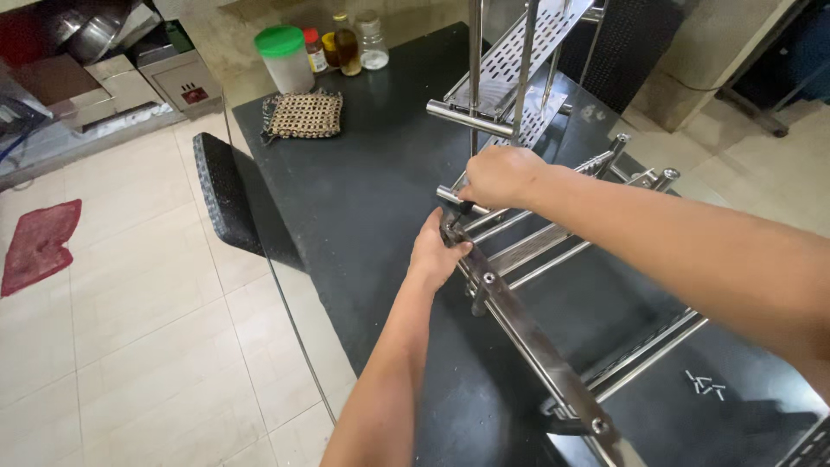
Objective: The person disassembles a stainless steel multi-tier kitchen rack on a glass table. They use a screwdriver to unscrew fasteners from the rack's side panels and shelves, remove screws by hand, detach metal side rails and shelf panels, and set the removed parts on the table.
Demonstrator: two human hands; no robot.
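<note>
A stainless steel rack frame of bars and rods lies across the dark table. My left hand grips the near end of its long flat side bar, which carries several bolts. My right hand is closed over the frame's corner just above the left hand, fingers wrapped around something small and dark that I cannot make out. An upright part of the rack with a perforated steel shelf and a round tube rises behind my hands.
At the table's far end stand a white jar with a green lid, several small bottles and a woven mat. A dark chair back stands left of the table. A red cloth lies on the tiled floor.
</note>
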